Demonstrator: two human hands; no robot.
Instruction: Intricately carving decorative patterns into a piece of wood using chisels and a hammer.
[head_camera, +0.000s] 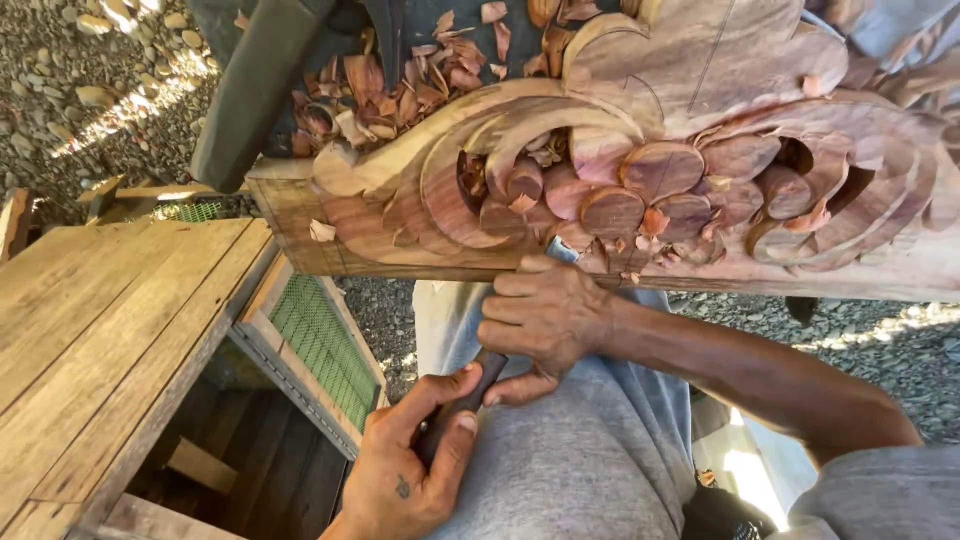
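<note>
Chisel (480, 385): dark handle, long axis running up and to the right toward the carved panel (640, 170); its metal end (560, 250) shows just under the panel's lower edge, above our knuckles. Our right hand (540, 320) wraps the upper shaft, fingers curled tight, and sits nearer the wood. Our left hand (410, 450) closes on the handle's butt, thumb over it, low by the lap. Wood shavings (400, 90) lie beyond; plank bench (110, 320) to the left.

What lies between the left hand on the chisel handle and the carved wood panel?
In the head view, the right hand sits between the left hand and the carved panel, gripping the chisel higher up.
</note>
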